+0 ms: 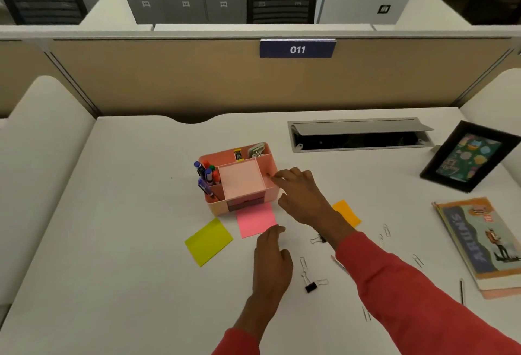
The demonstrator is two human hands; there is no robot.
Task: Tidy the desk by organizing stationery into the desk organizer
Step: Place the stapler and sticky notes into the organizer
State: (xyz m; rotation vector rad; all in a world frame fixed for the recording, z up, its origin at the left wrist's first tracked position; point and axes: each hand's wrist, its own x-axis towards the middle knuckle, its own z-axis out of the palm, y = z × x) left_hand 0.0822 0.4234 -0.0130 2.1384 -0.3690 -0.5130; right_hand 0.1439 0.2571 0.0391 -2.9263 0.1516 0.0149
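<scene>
A pink plastic desk organizer [266, 163] stands at the centre of the frame on the white desk [127, 213]. The right hand [301, 196], fingers loosely spread, touches its right wall. Just below, the left hand [272, 261] rests straight fingertips on the lower right corner of a pink square sticky note [253, 220].

A blue sign [297, 49] on the partition, well beyond the right hand [301, 195], reads "011". Far to the right of that hand, a book [479, 242] shows "ARUN'S" along its cover. The script in the picture frame [469, 157] is too small to read.
</scene>
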